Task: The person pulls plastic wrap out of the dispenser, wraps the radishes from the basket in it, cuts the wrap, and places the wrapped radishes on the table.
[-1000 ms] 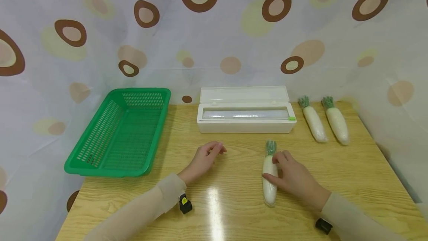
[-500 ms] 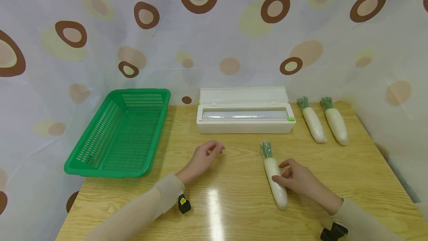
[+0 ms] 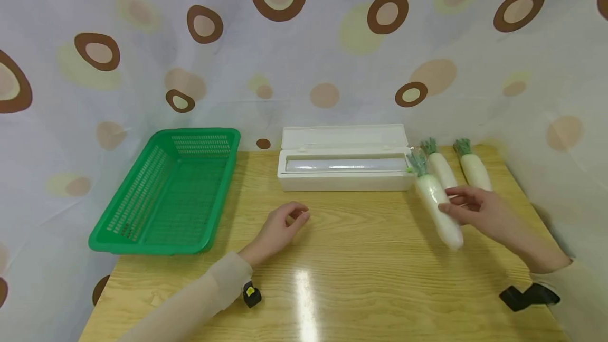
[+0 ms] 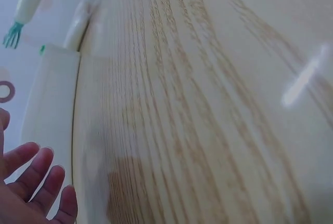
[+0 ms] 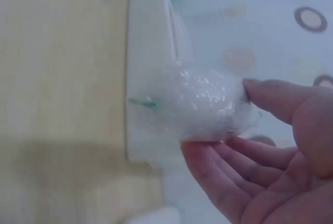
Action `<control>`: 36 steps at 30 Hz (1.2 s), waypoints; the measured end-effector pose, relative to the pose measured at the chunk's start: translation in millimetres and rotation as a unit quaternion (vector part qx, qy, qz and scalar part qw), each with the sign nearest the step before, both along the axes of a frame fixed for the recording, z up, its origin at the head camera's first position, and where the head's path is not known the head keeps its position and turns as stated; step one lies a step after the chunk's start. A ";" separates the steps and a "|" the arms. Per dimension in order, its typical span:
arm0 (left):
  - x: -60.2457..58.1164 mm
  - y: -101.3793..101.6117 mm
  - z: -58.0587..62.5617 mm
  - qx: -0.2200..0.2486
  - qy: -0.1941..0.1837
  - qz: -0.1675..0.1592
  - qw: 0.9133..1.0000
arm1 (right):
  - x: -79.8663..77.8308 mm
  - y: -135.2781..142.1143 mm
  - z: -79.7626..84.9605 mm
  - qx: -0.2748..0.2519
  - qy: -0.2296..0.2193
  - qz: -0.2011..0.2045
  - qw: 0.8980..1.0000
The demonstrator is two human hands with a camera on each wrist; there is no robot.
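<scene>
My right hand [image 3: 494,218] pinches a white radish [image 3: 436,202] between thumb and fingers, raised over the right side of the table. Its green leafy top points up and left, overlapping the box's corner in the head view. Glossy clear film wraps the radish [image 5: 208,96], as the right wrist view shows. Two more radishes, a nearer one [image 3: 442,169] and a farther one [image 3: 475,170], lie at the back right, partly hidden by the held radish and the hand. My left hand [image 3: 275,232] holds nothing, its fingers loosely bent near mid-table.
A white box [image 3: 347,182] with its lid raised stands at the back, a roll of cling film [image 3: 347,164] inside. On the left is a green plastic basket [image 3: 224,199] with slotted walls. A patterned curtain [image 3: 285,73] hangs behind the wooden table [image 3: 361,284].
My right hand has lifted the radish from the table and carried it right and back, towards the other two radishes. The left hand has drawn slightly left and nearer to me.
</scene>
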State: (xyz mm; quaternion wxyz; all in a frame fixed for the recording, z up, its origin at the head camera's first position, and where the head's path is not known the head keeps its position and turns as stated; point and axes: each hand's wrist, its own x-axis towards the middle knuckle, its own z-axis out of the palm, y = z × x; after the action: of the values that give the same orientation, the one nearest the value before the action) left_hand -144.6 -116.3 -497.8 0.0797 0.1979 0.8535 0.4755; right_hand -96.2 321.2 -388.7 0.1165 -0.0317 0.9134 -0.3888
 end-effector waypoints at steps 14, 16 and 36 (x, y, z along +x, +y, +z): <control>-0.7 -4.4 0.4 -0.008 0.003 0.005 1.000 | -96.3 33.0 -13.4 0.081 -0.016 -0.041 0.996; 0.1 -4.2 0.4 -0.009 0.004 0.006 1.000 | -106.3 32.6 -19.3 0.087 -0.014 -0.040 0.995; 3.4 -7.8 1.1 -0.006 0.028 0.011 1.000 | -137.5 7.5 -53.6 0.169 0.024 -0.001 0.985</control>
State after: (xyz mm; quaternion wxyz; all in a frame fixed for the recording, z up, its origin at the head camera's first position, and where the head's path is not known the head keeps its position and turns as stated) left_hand -141.2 -124.0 -496.7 0.0518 0.2009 0.8605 0.4653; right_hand -233.7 328.6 -442.3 0.0974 -0.0200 0.9685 -0.2281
